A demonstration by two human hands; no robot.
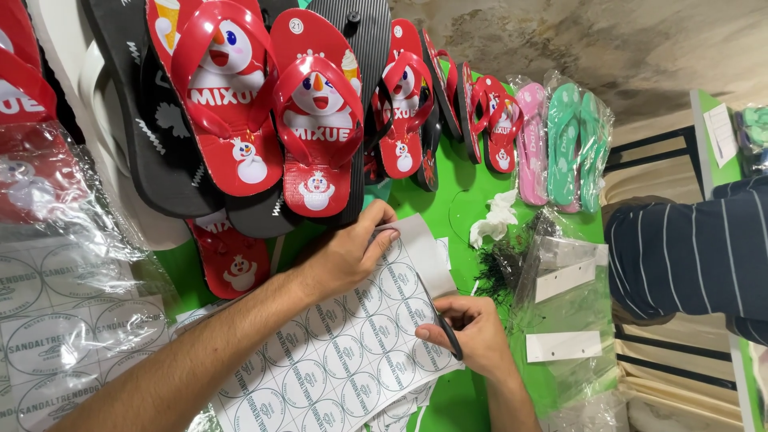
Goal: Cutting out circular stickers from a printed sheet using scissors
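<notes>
A white sheet printed with rows of round labels [336, 352] lies on the green table [460, 192]. My left hand [348, 252] holds its far edge, fingers curled over the top. My right hand [468, 328] grips black-handled scissors [436, 316], whose blades run up into the sheet along its right side. Only a small part of the scissors shows past my fingers.
Red sandals with a snowman print [316, 120] and black sandals [156, 144] lie in a row along the far side, then pink [530, 140] and green bagged sandals [572, 144]. Clear bags with white cards [564, 308], black scraps [500, 264] and another person's striped sleeve [688, 248] are on the right.
</notes>
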